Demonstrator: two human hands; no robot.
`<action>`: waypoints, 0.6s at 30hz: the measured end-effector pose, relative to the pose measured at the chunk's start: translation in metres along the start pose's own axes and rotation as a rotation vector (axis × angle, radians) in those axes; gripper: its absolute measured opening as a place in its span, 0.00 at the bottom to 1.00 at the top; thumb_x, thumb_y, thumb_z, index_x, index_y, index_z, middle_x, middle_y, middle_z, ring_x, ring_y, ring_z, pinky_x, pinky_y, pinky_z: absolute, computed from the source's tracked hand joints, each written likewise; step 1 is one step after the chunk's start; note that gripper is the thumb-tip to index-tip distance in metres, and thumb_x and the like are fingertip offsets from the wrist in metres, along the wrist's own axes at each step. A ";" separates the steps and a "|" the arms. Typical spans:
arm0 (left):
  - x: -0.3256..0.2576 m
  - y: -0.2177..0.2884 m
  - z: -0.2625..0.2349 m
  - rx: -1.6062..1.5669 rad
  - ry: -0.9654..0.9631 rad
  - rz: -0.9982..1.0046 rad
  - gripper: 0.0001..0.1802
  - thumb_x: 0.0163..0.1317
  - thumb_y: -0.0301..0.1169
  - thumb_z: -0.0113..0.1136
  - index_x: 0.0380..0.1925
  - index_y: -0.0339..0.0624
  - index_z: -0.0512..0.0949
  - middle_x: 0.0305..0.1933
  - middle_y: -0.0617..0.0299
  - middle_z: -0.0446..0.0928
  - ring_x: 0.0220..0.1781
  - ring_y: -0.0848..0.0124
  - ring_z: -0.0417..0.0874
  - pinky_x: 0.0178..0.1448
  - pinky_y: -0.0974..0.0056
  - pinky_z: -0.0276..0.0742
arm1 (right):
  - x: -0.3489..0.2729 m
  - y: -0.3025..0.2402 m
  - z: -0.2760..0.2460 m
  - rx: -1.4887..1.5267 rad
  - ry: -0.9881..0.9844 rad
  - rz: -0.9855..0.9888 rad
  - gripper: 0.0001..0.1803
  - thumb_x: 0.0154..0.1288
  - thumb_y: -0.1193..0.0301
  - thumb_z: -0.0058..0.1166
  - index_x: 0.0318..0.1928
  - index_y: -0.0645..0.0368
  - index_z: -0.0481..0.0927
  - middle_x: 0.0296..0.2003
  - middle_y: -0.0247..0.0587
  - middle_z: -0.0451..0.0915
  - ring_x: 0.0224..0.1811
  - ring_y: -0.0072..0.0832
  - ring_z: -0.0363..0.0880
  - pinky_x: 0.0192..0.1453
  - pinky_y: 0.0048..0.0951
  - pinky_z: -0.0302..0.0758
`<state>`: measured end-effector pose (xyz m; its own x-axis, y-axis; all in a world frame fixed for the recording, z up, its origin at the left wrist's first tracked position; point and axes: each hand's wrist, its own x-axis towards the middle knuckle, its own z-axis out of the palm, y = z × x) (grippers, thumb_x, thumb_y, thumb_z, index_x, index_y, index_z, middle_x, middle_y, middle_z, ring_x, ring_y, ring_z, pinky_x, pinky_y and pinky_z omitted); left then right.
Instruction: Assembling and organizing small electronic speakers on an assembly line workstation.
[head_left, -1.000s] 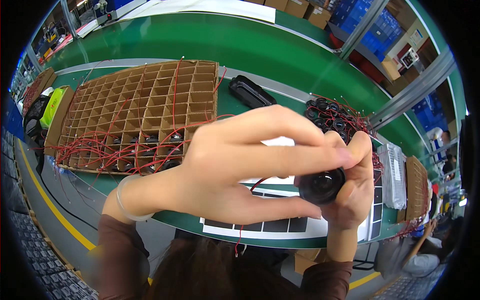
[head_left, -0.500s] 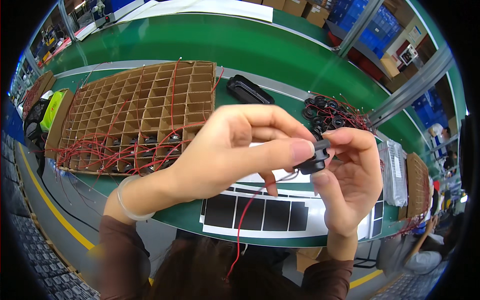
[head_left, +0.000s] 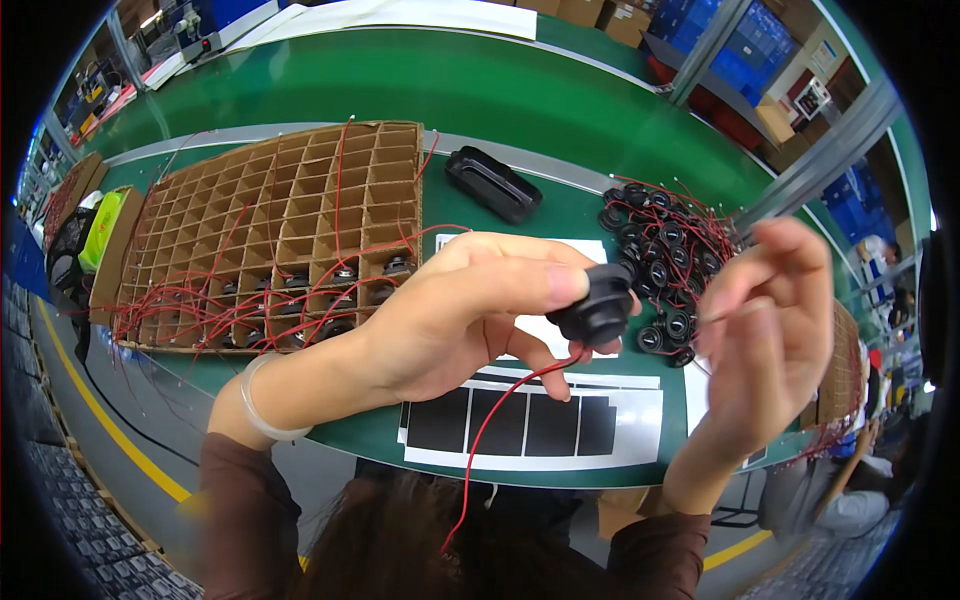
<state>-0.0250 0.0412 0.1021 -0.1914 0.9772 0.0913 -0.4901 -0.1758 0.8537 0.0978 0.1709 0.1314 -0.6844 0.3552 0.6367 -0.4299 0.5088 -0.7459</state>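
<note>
Between the thumb and fingers of my left hand (head_left: 450, 315) is a small round black speaker (head_left: 603, 308), with a thin red wire (head_left: 480, 432) hanging from it. My right hand (head_left: 765, 345) is raised to the right, apart from the speaker. Its fingers are loosely bent and slightly blurred, with nothing seen between them. Behind it lies a heap of similar black speakers (head_left: 655, 250) with red wires. To the left stands a cardboard box with divider cells (head_left: 270, 200); several near cells hold wired speakers.
A black plastic tray (head_left: 492, 185) lies beyond my left hand. White sheets with black squares (head_left: 498, 422) lie along the near edge of the green table (head_left: 390, 75). A metal post (head_left: 820, 165) rises at the right, near another cardboard box (head_left: 845, 350).
My right hand has let go of the speaker and moved to the right. The left hand keeps hold of the speaker, which is now turned. The heap of speakers shows more fully.
</note>
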 end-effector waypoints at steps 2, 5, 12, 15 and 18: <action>0.001 -0.002 0.001 0.058 0.033 -0.010 0.31 0.42 0.44 0.47 0.37 0.22 0.66 0.30 0.45 0.70 0.27 0.67 0.75 0.21 0.71 0.73 | 0.007 0.002 -0.017 -0.034 0.054 -0.097 0.23 0.55 0.70 0.40 0.48 0.74 0.56 0.23 0.39 0.64 0.14 0.14 0.58 0.15 0.10 0.55; 0.007 -0.009 0.006 -0.026 -0.005 -0.021 0.30 0.43 0.46 0.45 0.34 0.25 0.65 0.25 0.48 0.68 0.24 0.68 0.73 0.19 0.70 0.72 | 0.020 -0.018 -0.042 -0.201 0.060 -0.094 0.23 0.57 0.69 0.38 0.49 0.74 0.57 0.26 0.40 0.66 0.18 0.14 0.60 0.17 0.09 0.55; 0.009 -0.043 0.002 0.323 -0.054 -0.024 0.19 0.42 0.33 0.52 0.33 0.29 0.69 0.29 0.52 0.72 0.31 0.71 0.74 0.30 0.70 0.74 | -0.007 -0.017 -0.048 -0.795 -0.156 -0.018 0.10 0.50 0.76 0.49 0.35 0.58 0.76 0.28 0.32 0.75 0.25 0.14 0.70 0.21 0.11 0.60; 0.005 -0.066 0.004 0.631 -0.189 -0.076 0.15 0.40 0.24 0.56 0.33 0.35 0.73 0.29 0.60 0.73 0.32 0.76 0.73 0.34 0.73 0.73 | -0.054 0.025 -0.049 -0.837 -0.244 0.136 0.09 0.47 0.75 0.52 0.33 0.57 0.76 0.25 0.33 0.75 0.22 0.19 0.71 0.20 0.16 0.63; 0.001 -0.090 0.013 0.818 -0.368 -0.158 0.17 0.40 0.25 0.57 0.34 0.34 0.72 0.30 0.58 0.72 0.31 0.75 0.73 0.31 0.74 0.74 | -0.105 0.045 -0.056 -0.914 -0.256 0.290 0.10 0.47 0.75 0.52 0.34 0.58 0.75 0.24 0.37 0.74 0.23 0.25 0.72 0.21 0.19 0.66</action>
<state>0.0298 0.0598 0.0322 0.1790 0.9836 -0.0201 0.2955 -0.0343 0.9547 0.1834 0.2009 0.0417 -0.8440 0.4365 0.3116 0.3202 0.8762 -0.3601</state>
